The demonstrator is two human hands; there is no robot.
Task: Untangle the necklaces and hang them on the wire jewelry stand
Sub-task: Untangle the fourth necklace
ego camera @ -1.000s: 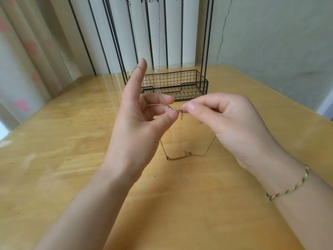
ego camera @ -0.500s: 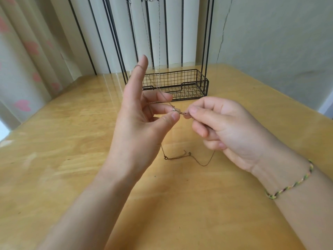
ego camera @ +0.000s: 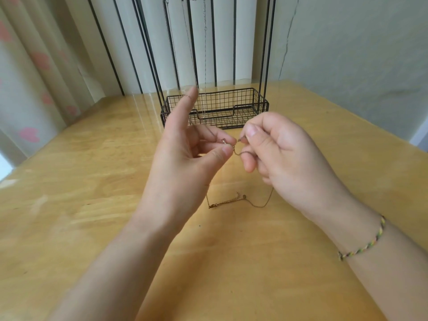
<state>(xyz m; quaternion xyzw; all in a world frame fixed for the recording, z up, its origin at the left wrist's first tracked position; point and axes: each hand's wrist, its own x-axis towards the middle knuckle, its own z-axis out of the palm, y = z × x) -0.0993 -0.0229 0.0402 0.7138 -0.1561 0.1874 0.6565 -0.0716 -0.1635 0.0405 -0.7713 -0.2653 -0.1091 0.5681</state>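
Chains above wire basket, left hand, right hand pinching necklace

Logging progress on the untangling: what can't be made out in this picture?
Head view:
Top of the wire jewelry stand: cut off by the upper edge, hooks unseen.
Clasp of the necklace, pinched between left hand and right hand: too small to tell open or closed.
Its loop on the table: upper runs hidden behind both hands.

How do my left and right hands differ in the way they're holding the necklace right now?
The left hand points its index finger straight up; the right hand has every finger curled. The right wrist wears a braided bracelet; the left wrist is bare. Both pinch the same necklace.
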